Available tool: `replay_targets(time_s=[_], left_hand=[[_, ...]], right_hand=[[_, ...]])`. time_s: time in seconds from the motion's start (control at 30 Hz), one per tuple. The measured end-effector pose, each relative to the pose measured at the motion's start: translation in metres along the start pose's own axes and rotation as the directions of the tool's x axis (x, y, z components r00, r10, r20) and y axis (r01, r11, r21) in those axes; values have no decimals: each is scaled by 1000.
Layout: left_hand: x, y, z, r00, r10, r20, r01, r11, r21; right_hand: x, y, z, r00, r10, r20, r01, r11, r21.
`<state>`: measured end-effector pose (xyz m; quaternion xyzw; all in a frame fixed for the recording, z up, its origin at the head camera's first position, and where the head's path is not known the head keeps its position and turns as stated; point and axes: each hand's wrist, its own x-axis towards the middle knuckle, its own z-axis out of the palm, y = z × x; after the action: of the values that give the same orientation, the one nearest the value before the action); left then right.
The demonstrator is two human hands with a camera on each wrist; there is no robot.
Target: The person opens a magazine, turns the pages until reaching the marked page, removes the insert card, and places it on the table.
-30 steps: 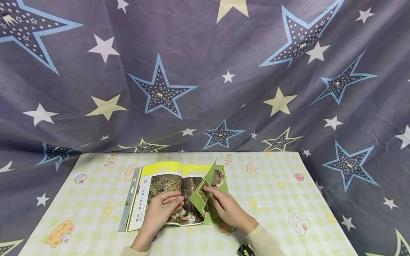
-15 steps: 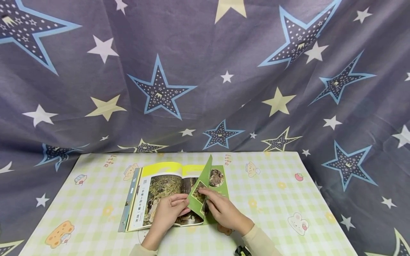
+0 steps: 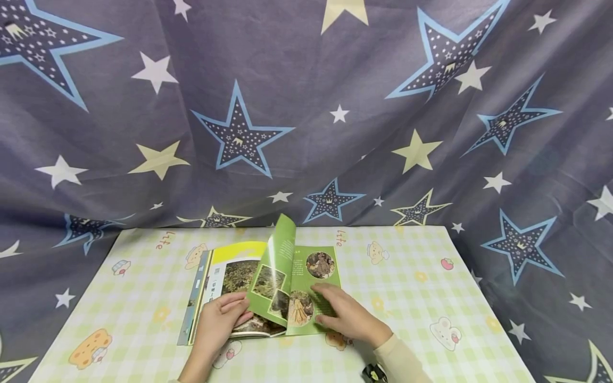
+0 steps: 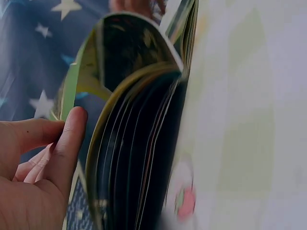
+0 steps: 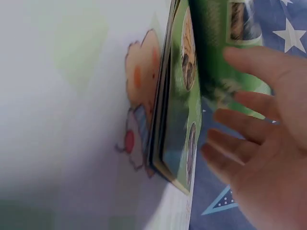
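An illustrated magazine (image 3: pixel 297 279) lies spread on the table, and one green page (image 3: pixel 274 252) stands up curved near its middle. My left hand (image 3: pixel 217 322) pinches the outer edge of that page; the left wrist view shows thumb and forefinger meeting at the green edge (image 4: pixel 70 88). Below it, the lower left page has a large garden photo (image 3: pixel 237 276) and a yellow band on top. At the right page, green with round pictures, is my right hand (image 3: pixel 349 319), fingers loosely extended over its outer part. In the right wrist view those fingers (image 5: pixel 240 129) hold nothing.
The table (image 3: pixel 407 298) wears a pale green checked cloth with cartoon prints. A dark blue star-patterned curtain (image 3: pixel 306 106) hangs behind and beside it. A small black object (image 3: pixel 373 373) shows at the right sleeve.
The green page has swung leftward from the right side and now curves over the left page. My left hand has moved left with its edge; my right hand no longer touches that page.
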<state>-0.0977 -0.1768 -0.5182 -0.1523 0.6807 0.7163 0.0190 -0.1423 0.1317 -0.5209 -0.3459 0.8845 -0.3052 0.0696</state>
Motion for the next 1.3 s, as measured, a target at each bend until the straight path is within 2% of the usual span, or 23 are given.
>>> replay_targets(time_s=[0.23,0.4,0.57,0.73,0.83,1.1,1.2,1.3], left_hand=[[-3,1,-38,994,-33,-108,39,998,54],[-7,-2,-59,984,-63,-164,78,994,82],[-10,-8,-74,973,-87,-215,112,988,107],[-11,-13,-81,964,-104,-245,131,987,98],[-11,-15,-83,965,-107,-240,132,987,91],[-11,-14,-86,965,-98,-245,132,983,127],[-10,-13,-87,966,-93,-242,127,983,130],[-11,-11,-88,965,-80,-249,120,981,150]], right_hand=[[-6,5,3,995,26,98,-14,992,-125],[-8,6,4,991,53,123,-31,984,-174],[-9,8,5,989,68,128,-42,980,-196],[-10,9,5,992,57,111,-31,974,-224],[-10,10,4,993,51,106,-26,973,-229],[-9,10,-5,989,40,139,-18,987,-157],[-9,13,-8,997,-22,78,31,992,-124],[-10,16,-11,998,-65,-21,62,992,-106]])
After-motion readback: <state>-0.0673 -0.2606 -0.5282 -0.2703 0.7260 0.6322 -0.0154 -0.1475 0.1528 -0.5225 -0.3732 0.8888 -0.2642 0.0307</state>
